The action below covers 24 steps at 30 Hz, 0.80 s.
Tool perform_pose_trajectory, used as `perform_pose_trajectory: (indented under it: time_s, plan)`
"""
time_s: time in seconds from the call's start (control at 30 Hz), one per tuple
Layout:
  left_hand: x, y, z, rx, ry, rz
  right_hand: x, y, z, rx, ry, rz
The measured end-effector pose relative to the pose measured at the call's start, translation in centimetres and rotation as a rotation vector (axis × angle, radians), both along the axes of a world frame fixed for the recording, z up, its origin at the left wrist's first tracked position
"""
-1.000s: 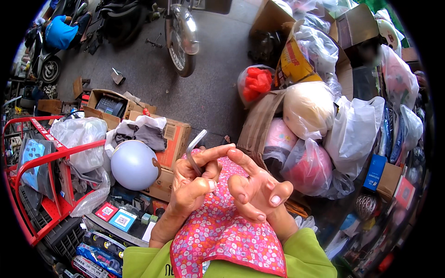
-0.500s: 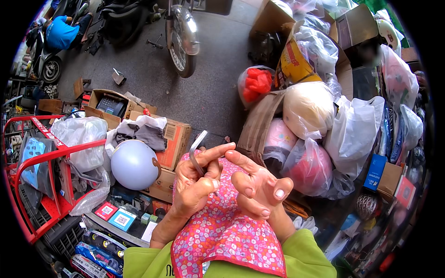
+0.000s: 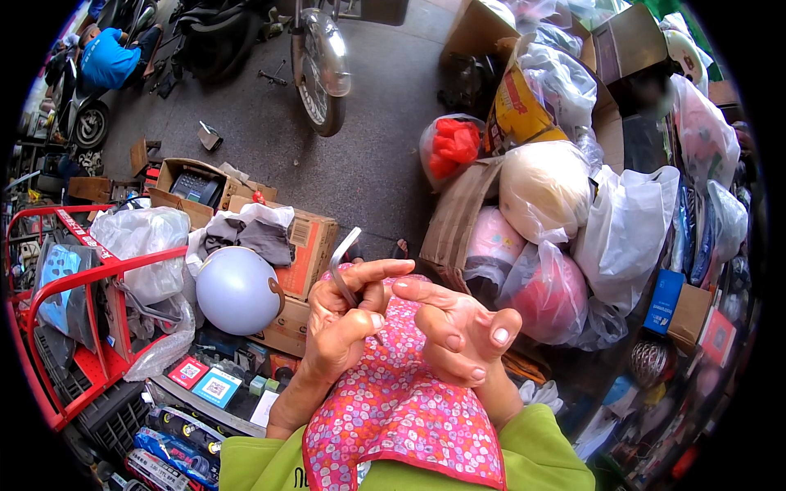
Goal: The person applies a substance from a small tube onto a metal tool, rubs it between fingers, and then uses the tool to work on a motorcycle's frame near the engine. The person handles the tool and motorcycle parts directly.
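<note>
In front of my chest, my left hand [image 3: 340,327] is closed on a bent silver-grey metal rod that looks like a hex key [image 3: 336,263]. Its short end rises above the knuckles, and its lower end is hidden among the fingers. The left index finger stretches out to the right. Close beside it is my right hand [image 3: 463,331], palm up and holding nothing, with its fingers bent and apart. The right index fingertip lies just below the left index finger. Beneath both hands hangs a pink flowered apron [image 3: 393,409] over green sleeves.
A red metal frame [image 3: 74,303] and a pale round ball-like object [image 3: 238,291] stand at left, near cardboard boxes [image 3: 315,245]. Bagged goods fill a carton [image 3: 458,221] at right. Farther off are a motorcycle wheel [image 3: 319,82] and a crouching person in blue [image 3: 109,59].
My right index fingertip has dropped a little down and left, away from the tip of the left index finger. The hex key stays in my left hand.
</note>
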<state>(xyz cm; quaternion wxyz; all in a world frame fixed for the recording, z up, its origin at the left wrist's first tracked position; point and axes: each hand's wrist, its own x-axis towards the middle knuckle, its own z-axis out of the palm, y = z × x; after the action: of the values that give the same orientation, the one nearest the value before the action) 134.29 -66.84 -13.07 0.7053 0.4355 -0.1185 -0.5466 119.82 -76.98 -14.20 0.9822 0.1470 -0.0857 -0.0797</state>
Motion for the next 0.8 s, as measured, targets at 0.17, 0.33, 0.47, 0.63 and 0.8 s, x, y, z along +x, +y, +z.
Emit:
perform_pose_trajectory:
  time_s: [0.17, 0.33, 0.47, 0.63, 0.8]
  plan:
    - [-0.01, 0.14, 0.16, 0.010, 0.018, -0.022, -0.09, 0.25, 0.05, 0.040, 0.039, -0.019]
    - [-0.02, 0.41, 0.23, 0.006, 0.043, -0.028, -0.28, -0.27, -0.21, -0.030, 0.040, -0.109]
    - [-0.23, 0.14, 0.45, -0.011, 0.114, -0.031, -0.26, -0.07, 0.02, -0.178, 0.106, -0.049]
    - [-0.24, 0.33, 0.52, -0.061, 0.154, -0.004, 0.16, -0.28, 0.18, -0.393, 0.277, -0.120]
    - [-0.13, 0.20, 0.43, -0.069, 0.234, 0.042, 0.08, -0.19, 0.07, -0.375, 0.238, -0.107]
